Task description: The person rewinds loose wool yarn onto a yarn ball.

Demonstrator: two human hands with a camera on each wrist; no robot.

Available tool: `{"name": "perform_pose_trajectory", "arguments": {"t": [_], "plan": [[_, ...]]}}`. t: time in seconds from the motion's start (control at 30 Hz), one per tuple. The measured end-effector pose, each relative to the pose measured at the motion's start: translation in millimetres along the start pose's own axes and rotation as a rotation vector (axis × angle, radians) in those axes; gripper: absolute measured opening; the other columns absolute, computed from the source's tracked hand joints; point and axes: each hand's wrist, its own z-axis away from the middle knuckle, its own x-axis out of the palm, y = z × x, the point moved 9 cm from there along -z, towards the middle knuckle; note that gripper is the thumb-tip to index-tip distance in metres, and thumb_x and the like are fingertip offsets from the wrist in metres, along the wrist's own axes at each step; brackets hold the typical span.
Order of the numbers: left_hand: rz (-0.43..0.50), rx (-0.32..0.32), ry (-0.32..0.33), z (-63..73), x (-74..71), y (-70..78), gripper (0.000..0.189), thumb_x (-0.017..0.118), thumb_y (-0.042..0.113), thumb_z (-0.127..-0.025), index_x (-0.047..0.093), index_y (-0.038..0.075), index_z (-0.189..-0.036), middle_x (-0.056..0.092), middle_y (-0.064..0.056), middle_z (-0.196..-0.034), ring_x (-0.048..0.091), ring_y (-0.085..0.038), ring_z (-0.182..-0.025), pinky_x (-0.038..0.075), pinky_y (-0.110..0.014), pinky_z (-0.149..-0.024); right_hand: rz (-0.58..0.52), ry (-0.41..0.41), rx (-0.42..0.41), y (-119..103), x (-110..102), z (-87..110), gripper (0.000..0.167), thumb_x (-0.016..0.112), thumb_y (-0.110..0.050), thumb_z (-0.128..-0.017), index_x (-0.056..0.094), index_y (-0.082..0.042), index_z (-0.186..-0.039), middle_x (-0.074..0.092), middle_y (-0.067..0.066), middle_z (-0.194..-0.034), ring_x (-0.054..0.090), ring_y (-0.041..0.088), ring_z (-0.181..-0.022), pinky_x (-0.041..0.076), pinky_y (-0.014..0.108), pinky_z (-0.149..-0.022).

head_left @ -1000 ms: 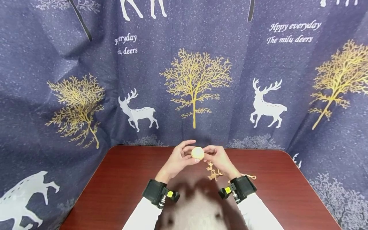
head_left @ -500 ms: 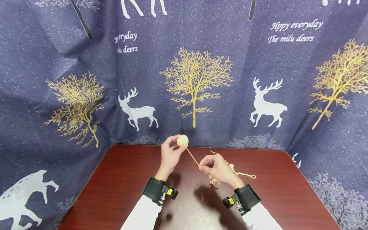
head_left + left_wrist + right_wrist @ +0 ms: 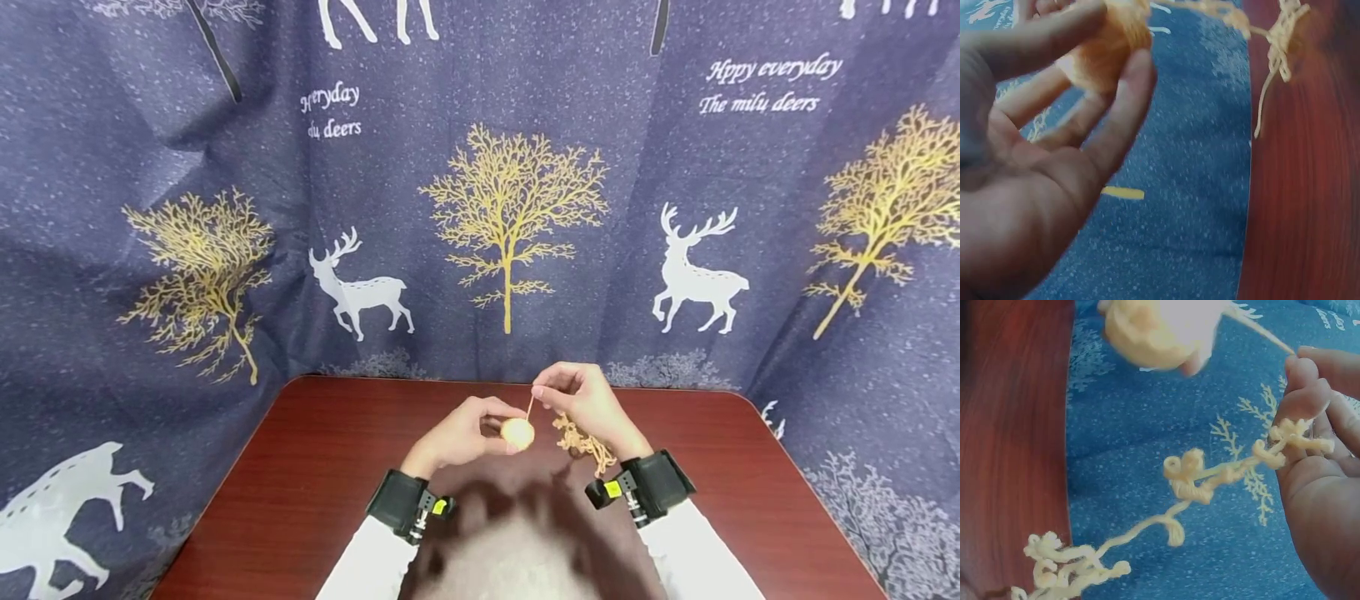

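A small round ball of pale yellow yarn point(image 3: 517, 433) sits between the thumb and fingers of my left hand point(image 3: 468, 433), above the table. My right hand point(image 3: 588, 402), up and to the right of the ball, pinches a yarn strand point(image 3: 1263, 331) between thumb and fingertips. The strand runs taut from the ball to those fingertips. From the right hand hangs a kinked, knotted length of the same yarn point(image 3: 1194, 478), sloping down toward the table. The left wrist view shows the ball point(image 3: 1107, 50) held by the fingertips, with a tangled clump point(image 3: 1282, 40) farther right over the wood.
The reddish-brown wooden table point(image 3: 315, 475) has rounded far corners. Right behind its far edge hangs a blue curtain point(image 3: 480, 250) printed with trees and deer. Each wrist wears a black strap with a small camera.
The ball went from between both hands up and left, then back down and right. The right hand dropped away with the strand, then rose. The loose yarn moved from the table to hanging below it.
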Motion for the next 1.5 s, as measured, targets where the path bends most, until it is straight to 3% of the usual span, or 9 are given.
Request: {"name": "perform_pose_trajectory", "arguments": {"t": [0.07,0.17,0.37,0.57,0.73,1.0,1.17,1.37,1.5], "plan": [[0.090,0.020,-0.026,0.7,2.7,5.3,0.055,0.080,-0.003,-0.083,0.060,-0.002,-0.134,0.066,-0.016,-0.122,0.066,-0.018,-0.104,0.057,-0.038,-0.094,-0.015,0.008,0.004,4,0,-2.5,0.009,0.076,-0.008,-0.090,0.073,0.000,-0.095,0.067,0.024,-0.079,0.062,0.014,-0.062,0.055,0.030,-0.052],[0.236,0.080,0.013,0.8,-1.0,15.2,0.069,0.078,-0.009,-0.082,0.049,-0.001,-0.144,0.062,-0.019,-0.124,0.064,-0.018,-0.106,0.057,-0.038,-0.095,-0.053,0.014,0.015,14,4,-4.2,0.010,0.075,-0.005,-0.091,0.073,0.003,-0.097,0.070,0.019,-0.080,0.063,0.014,-0.063,0.054,0.027,-0.055],[0.418,0.175,0.222,0.5,-21.5,27.0,0.064,0.072,-0.013,-0.084,0.048,-0.006,-0.143,0.062,-0.024,-0.121,0.065,-0.017,-0.103,0.058,-0.030,-0.090,-0.077,-0.011,0.056,28,21,0.8,0.011,0.074,-0.003,-0.091,0.072,0.005,-0.098,0.073,0.005,-0.081,0.065,0.014,-0.064,0.057,0.026,-0.058],[0.312,0.139,0.480,1.7,-38.7,22.5,0.046,0.077,-0.009,-0.082,0.060,-0.009,-0.126,0.066,-0.026,-0.117,0.066,-0.017,-0.098,0.057,-0.023,-0.083,-0.027,-0.020,0.039,22,33,6.1,0.010,0.075,-0.006,-0.090,0.073,0.003,-0.095,0.069,0.015,-0.078,0.063,0.015,-0.063,0.055,0.026,-0.056],[0.208,0.077,0.587,3.9,-43.1,16.9,0.045,0.081,-0.005,-0.080,0.061,-0.003,-0.120,0.067,-0.020,-0.111,0.067,-0.023,-0.092,0.058,-0.025,-0.077,0.009,-0.010,0.059,17,34,9.0,0.009,0.076,-0.006,-0.090,0.073,0.001,-0.095,0.068,0.011,-0.075,0.061,0.013,-0.060,0.053,0.028,-0.050],[0.362,0.043,0.630,3.4,-42.4,7.2,0.041,0.075,-0.003,-0.088,0.065,-0.005,-0.128,0.068,-0.024,-0.110,0.070,-0.018,-0.091,0.061,-0.030,-0.080,0.034,-0.002,0.059,19,33,10.8,0.005,0.075,-0.004,-0.090,0.074,-0.001,-0.094,0.068,0.022,-0.077,0.061,0.013,-0.059,0.053,0.029,-0.050],[0.465,0.010,0.627,1.3,-40.7,1.0,0.037,0.065,-0.002,-0.096,0.062,-0.006,-0.133,0.065,-0.025,-0.116,0.070,-0.019,-0.094,0.061,-0.040,-0.086,0.032,0.000,0.039,17,31,11.5,0.006,0.075,-0.004,-0.090,0.074,0.000,-0.094,0.068,0.016,-0.074,0.059,0.013,-0.056,0.047,0.023,-0.045],[0.221,-0.012,0.683,7.3,-42.1,5.2,0.042,0.075,-0.003,-0.088,0.064,-0.005,-0.128,0.066,-0.024,-0.117,0.070,-0.031,-0.100,0.062,-0.029,-0.077,0.049,-0.007,0.024,10,30,11.6,0.004,0.074,-0.003,-0.091,0.074,-0.001,-0.095,0.066,0.014,-0.072,0.055,0.018,-0.053,0.043,0.020,-0.042],[0.129,-0.017,0.604,6.9,-36.1,6.9,0.039,0.079,-0.004,-0.083,0.069,-0.005,-0.121,0.067,-0.022,-0.120,0.069,-0.037,-0.104,0.061,-0.034,-0.082,0.064,0.009,0.013,0,24,8.8,0.006,0.074,-0.001,-0.090,0.073,0.002,-0.095,0.066,0.018,-0.072,0.058,0.020,-0.054,0.048,0.024,-0.045]]}}
